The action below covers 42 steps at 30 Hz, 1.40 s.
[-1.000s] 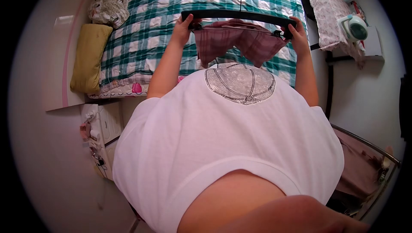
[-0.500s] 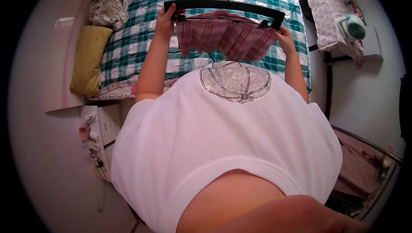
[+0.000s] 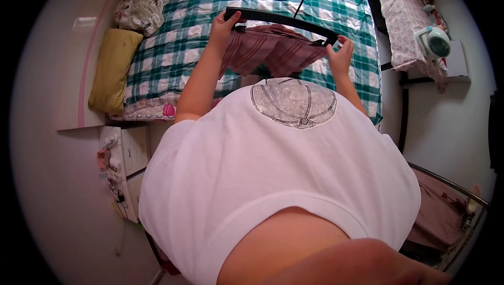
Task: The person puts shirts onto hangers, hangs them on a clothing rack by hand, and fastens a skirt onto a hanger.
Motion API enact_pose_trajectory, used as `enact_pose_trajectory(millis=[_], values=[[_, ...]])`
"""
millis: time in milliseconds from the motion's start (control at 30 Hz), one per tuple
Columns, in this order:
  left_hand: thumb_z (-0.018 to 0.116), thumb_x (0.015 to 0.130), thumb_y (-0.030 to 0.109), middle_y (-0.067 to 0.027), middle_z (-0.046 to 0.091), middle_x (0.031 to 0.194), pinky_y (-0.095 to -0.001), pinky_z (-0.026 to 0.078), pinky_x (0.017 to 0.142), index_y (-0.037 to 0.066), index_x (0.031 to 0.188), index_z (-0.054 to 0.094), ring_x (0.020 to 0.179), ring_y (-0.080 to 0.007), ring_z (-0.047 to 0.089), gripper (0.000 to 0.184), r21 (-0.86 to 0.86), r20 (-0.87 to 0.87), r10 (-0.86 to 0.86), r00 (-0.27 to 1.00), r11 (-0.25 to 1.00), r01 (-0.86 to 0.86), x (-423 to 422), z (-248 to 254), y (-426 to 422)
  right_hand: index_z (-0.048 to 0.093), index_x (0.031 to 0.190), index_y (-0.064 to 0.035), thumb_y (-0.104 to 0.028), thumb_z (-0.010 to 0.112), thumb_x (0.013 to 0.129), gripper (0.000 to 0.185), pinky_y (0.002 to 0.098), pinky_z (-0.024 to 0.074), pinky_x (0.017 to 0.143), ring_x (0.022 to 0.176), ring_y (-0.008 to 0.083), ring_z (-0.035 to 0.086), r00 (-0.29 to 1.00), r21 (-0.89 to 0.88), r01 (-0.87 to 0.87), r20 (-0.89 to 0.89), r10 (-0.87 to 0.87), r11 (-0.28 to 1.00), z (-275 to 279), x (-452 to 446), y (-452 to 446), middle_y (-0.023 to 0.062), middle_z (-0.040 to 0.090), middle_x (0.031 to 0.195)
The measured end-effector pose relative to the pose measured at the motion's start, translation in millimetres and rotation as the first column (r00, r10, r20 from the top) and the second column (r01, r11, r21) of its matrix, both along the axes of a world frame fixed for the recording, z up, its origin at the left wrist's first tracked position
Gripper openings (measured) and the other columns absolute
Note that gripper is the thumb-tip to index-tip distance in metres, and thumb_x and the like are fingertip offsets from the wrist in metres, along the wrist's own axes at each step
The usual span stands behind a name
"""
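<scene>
A black clothes hanger [image 3: 281,19] with a thin hook is held out level in front of me, its hook pointing away. Clipped beneath its bar is a pink plaid cloth garment [image 3: 278,51]; my shirt hides the lower part. My left hand [image 3: 224,29] is closed around the hanger's left end, thumb on top, close to the left clip. At the other end, my right hand [image 3: 341,54] pinches the hanger's tip by the right clip.
Under the hanger spreads a bed with a green and white checked cover [image 3: 184,49]. A yellow pillow [image 3: 113,70] and a crumpled cloth [image 3: 140,7] lie along its left side. A small fan [image 3: 433,42] stands at the right, and a white drawer unit [image 3: 134,148] at the lower left.
The hanger has shifted and tilted, its left end moving right and its right end lower. Its hook now shows in full. Both hands moved with it and still hold its ends.
</scene>
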<state>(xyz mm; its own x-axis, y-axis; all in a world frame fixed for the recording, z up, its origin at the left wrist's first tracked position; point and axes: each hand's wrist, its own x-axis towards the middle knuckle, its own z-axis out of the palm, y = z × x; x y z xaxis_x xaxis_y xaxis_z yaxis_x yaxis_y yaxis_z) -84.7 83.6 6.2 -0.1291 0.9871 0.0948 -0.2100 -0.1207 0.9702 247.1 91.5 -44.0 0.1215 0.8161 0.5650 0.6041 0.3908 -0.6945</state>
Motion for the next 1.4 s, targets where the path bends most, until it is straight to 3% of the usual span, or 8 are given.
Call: enact_pose_trajectory(millis=[233, 433, 567, 667, 767, 800, 900, 1400], values=[[0.065, 0.079, 0.019, -0.0051, 0.062, 0.083, -0.0254, 0.048, 0.063, 0.003, 0.092, 0.057, 0.075, -0.0116, 0.058, 0.022, 0.027, -0.007, -0.127, 0.992, 0.992, 0.127, 23.7, -1.5, 0.7, 0.045, 0.114, -0.0045, -0.017, 0.074, 0.062, 0.061, 0.0367, 0.0414, 0.083, 0.102, 0.0328, 0.048, 0.872, 0.218, -0.419, 0.368, 0.324, 0.881, 59.6, -77.6, 3.1, 0.0153, 0.05, 0.111], [0.063, 0.078, 0.008, -0.007, 0.06, 0.085, -0.0246, 0.049, 0.067, -0.001, 0.095, 0.056, 0.078, -0.0129, 0.058, 0.02, 0.04, 0.156, -0.251, 0.955, 0.968, 0.248, 57.8, 11.6, -9.8, 0.046, 0.115, -0.0136, -0.029, 0.075, 0.057, 0.067, 0.0349, 0.0476, 0.068, 0.086, 0.0243, 0.059, 0.674, -0.211, -0.575, 0.425, 0.604, 0.79, 92.7, -118.1, 8.6, 0.0072, 0.057, 0.103], [0.064, 0.075, 0.005, -0.0068, 0.059, 0.085, -0.0247, 0.049, 0.068, -0.002, 0.094, 0.055, 0.076, -0.0139, 0.058, 0.022, -0.016, 0.146, -0.229, 0.962, 0.972, 0.234, 59.1, 11.0, -15.0, 0.047, 0.115, -0.0152, -0.028, 0.074, 0.059, 0.063, 0.0327, 0.0475, 0.067, 0.081, 0.0268, 0.06, 0.689, -0.407, -0.478, 0.376, 0.62, 0.778, 100.2, -117.4, 5.8, 0.0093, 0.062, 0.09], [0.066, 0.074, 0.006, -0.0056, 0.059, 0.085, -0.025, 0.048, 0.07, -0.001, 0.094, 0.055, 0.076, -0.0136, 0.058, 0.023, -0.045, -0.133, -0.266, 0.955, 0.964, 0.262, 51.6, 3.9, -8.6, 0.053, 0.106, -0.0107, -0.022, 0.074, 0.06, 0.051, 0.0318, 0.0471, 0.067, 0.078, 0.0262, 0.06, 0.7, -0.352, -0.552, 0.298, 0.649, 0.756, 94.4, -110.8, 11.4, 0.0112, 0.062, 0.085], [0.065, 0.077, 0.011, -0.0027, 0.058, 0.087, -0.0243, 0.044, 0.077, 0.001, 0.092, 0.055, 0.083, -0.0115, 0.055, 0.02, 0.119, 0.141, -0.125, 0.982, 0.987, 0.109, 53.4, 10.2, -9.8, 0.058, 0.097, -0.0104, -0.02, 0.073, 0.062, 0.04, 0.0347, 0.0461, 0.062, 0.073, 0.0268, 0.061, 0.7, -0.283, -0.651, 0.136, 0.701, 0.705, 75.1, -100.4, 29.8, 0.0099, 0.063, 0.081], [0.063, 0.079, 0.013, -0.0028, 0.057, 0.092, -0.0243, 0.041, 0.08, 0.003, 0.096, 0.056, 0.088, -0.0102, 0.052, 0.021, 0.203, -0.083, -0.094, 0.992, 0.973, 0.109, 42.4, -5.0, 1.6, 0.06, 0.089, -0.007, -0.016, 0.074, 0.062, 0.031, 0.0308, 0.0451, 0.058, 0.065, 0.0201, 0.059, 0.716, -0.279, -0.654, 0.074, 0.694, 0.703, 77.7, -95.4, 29.2, 0.0072, 0.063, 0.076], [0.06, 0.081, 0.015, -0.002, 0.057, 0.093, -0.0227, 0.041, 0.078, 0.003, 0.102, 0.055, 0.084, -0.0078, 0.051, 0.024, -0.131, -0.266, -0.391, 0.881, 0.92, 0.369, 33.1, -7.8, -3.4, 0.06, 0.089, -0.0039, -0.016, 0.074, 0.064, 0.032, 0.0271, 0.0437, 0.055, 0.059, 0.0131, 0.055, 0.711, -0.513, -0.644, -0.129, 0.691, 0.567, 73.7, -86.4, 41.2, 0.0045, 0.061, 0.072], [0.057, 0.084, 0.012, -0.0033, 0.061, 0.085, -0.0223, 0.044, 0.07, 0.001, 0.089, 0.059, 0.078, -0.0095, 0.056, 0.012, 0.108, -0.214, -0.188, 0.959, 0.971, 0.215, 53.1, -26.4, -5.7, 0.062, 0.073, -0.0044, -0.023, 0.075, 0.065, 0.024, 0.0244, 0.0404, 0.05, 0.052, 0.0094, 0.051, 0.72, -0.519, -0.617, -0.07, 0.69, 0.592, 72.9, -75.6, 47.9, 0.0005, 0.056, 0.059]])
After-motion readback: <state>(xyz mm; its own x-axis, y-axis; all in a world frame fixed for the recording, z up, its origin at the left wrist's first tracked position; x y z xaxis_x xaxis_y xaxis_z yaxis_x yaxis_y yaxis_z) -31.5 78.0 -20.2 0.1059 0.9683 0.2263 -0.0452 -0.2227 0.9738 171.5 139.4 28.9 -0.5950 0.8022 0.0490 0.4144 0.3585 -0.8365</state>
